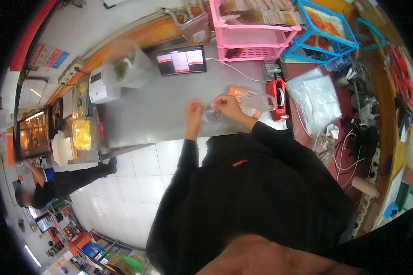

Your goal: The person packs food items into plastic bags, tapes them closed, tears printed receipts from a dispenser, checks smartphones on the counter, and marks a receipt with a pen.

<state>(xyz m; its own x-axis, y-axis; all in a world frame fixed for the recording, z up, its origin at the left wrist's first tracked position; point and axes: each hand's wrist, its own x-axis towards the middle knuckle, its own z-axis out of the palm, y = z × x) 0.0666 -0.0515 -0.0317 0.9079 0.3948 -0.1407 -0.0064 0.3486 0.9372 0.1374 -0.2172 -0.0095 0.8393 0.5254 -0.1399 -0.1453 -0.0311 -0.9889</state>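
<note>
At the near edge of the steel bench [147, 107], reading the clock with twelve straight out from the person's body, a small clear plastic piece [213, 116] sits low in the gap between the two hands; it lies at about eight o'clock from the right hand [228, 107] and roughly four o'clock from the left hand [195, 111]; the right is plainly the nearer, its fingertips drawn together and, as far as I can judge from here, pinching the piece at its upper edge; the left is smeared by motion, its fingers bent in, and I can't tell whether they are closed or have hold of any film; the two hands are apart, near one another, with the piece's bulk on the body side of the fingertips; its outline looks roundish and see-through, so I can't make out a long axis; past the right hand, towards two o'clock, lie an orange printed packet [238, 93] and a larger clear bag [260, 102], with the red tape dispenser [280, 101] farther off at three; the tablet [181, 60] stands well beyond the left hand, between eleven and twelve.
</note>
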